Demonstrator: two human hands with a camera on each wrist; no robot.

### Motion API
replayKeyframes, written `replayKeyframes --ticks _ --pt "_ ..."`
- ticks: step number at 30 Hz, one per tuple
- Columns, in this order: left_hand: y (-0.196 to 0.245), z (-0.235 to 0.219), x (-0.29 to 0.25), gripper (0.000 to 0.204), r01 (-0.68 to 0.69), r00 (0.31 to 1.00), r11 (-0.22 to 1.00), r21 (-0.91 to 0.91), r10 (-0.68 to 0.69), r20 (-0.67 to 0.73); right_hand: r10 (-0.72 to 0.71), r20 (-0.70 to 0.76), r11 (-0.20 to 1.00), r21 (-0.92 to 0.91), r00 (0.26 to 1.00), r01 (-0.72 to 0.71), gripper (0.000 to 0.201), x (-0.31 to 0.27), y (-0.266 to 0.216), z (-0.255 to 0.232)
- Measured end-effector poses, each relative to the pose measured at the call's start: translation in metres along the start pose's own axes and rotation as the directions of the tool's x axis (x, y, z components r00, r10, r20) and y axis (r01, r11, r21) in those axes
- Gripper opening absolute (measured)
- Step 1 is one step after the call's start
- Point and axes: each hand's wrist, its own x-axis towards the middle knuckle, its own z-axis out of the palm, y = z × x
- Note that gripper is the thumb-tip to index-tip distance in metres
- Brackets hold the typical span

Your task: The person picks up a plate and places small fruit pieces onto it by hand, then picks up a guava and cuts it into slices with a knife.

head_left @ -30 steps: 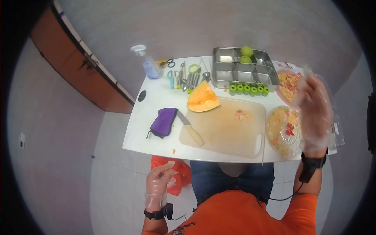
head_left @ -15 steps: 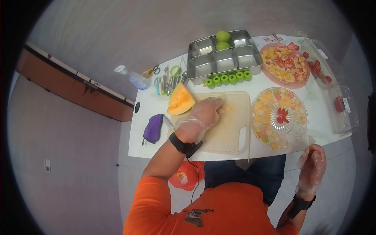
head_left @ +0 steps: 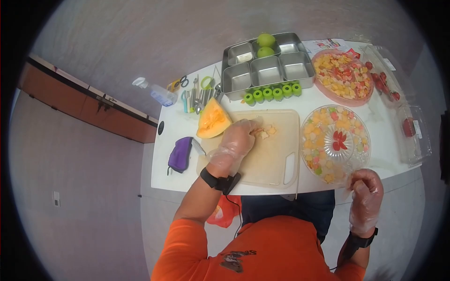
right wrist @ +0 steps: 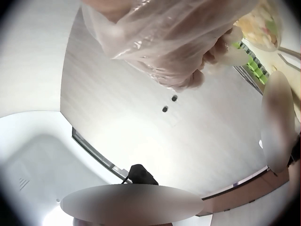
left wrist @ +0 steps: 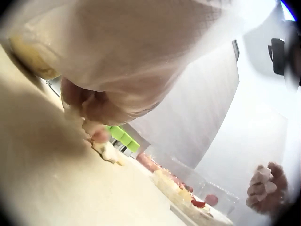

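My gloved left hand reaches over the cutting board, palm down, fingers bent at the small fruit scraps. In the left wrist view the fingertips pinch at these pale and pinkish scraps, low on the board. My gloved right hand hovers at the table's front edge, fingers loosely curled with nothing seen in them, beside a clear plate of fruit pieces with a strawberry in the middle. A cut melon wedge rests left of the left hand. The knife's blade shows; its handle is hidden.
Behind the board stand a steel compartment tray with green fruit and a row of green-topped cutters. A pink bowl of fruit pieces and clear boxes lie right. Left are a purple cloth and spray bottle.
My left hand has come up from below the table to the scraps, then shifted slightly left. The right hand has dropped from over the plate to the front edge. The head view has turned.
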Motion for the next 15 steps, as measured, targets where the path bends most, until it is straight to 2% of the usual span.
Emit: replayKeyframes --ticks 2,4,5,6,7,8,9,10,11,12,14,15 --pt "-0.001 -0.007 -0.007 0.029 0.055 0.998 0.998 0.026 -0.055 -0.011 0.082 0.052 0.994 -0.077 0.995 -0.078 0.02 0.0 -0.002 0.015" --pt "-0.005 -0.011 -0.015 0.023 0.028 0.981 0.999 -0.047 -0.036 -0.192 0.124 0.106 0.992 -0.044 0.987 -0.12 0.019 0.004 -0.004 0.031" --pt "-0.006 -0.013 -0.019 0.023 0.029 0.98 0.998 -0.05 -0.039 -0.197 0.131 0.173 0.99 -0.078 0.976 -0.12 0.019 0.006 -0.004 0.04" --pt "-0.006 -0.014 -0.024 0.022 0.061 0.969 0.98 -0.187 -0.103 -0.225 0.141 0.238 0.987 -0.114 0.961 -0.116 0.02 0.007 -0.003 0.05" --pt "-0.005 -0.014 -0.03 0.02 0.084 0.955 0.942 -0.323 -0.169 -0.244 0.095 0.26 0.993 -0.092 0.961 -0.073 0.02 0.009 0.002 0.063" --pt "-0.003 -0.012 -0.035 0.02 0.078 0.955 0.938 -0.338 -0.167 -0.243 0.015 0.328 0.968 -0.241 0.945 0.069 0.02 0.012 0.003 0.073" --pt "0.001 -0.009 -0.043 0.024 0.145 0.932 0.688 -0.712 -0.337 -0.136 -0.044 0.4 0.901 -0.38 0.915 0.209 0.02 0.015 0.003 0.081" --pt "0.01 -0.009 -0.051 0.028 0.188 0.896 0.293 -0.937 -0.442 0.042 -0.137 0.461 0.846 -0.406 0.877 0.345 0.021 0.019 0.007 0.092" --pt "0.021 -0.012 -0.059 0.037 0.234 0.88 0.161 -0.959 -0.453 0.139 -0.221 0.528 0.774 -0.418 0.82 0.477 0.022 0.023 0.012 0.103" --pt "0.029 -0.01 -0.065 0.037 0.234 0.884 0.141 -0.962 -0.444 0.15 -0.215 0.523 0.762 -0.438 0.825 0.477 0.022 0.026 0.018 0.114" --pt "0.041 -0.001 -0.078 0.036 0.205 0.867 -0.101 -0.974 -0.444 0.229 -0.283 0.516 0.672 -0.495 0.808 0.551 0.026 0.031 0.031 0.133" --pt "0.043 0.006 -0.083 0.035 0.187 0.869 -0.163 -0.969 -0.433 0.24 -0.279 0.513 0.662 -0.51 0.811 0.55 0.026 0.033 0.038 0.138"
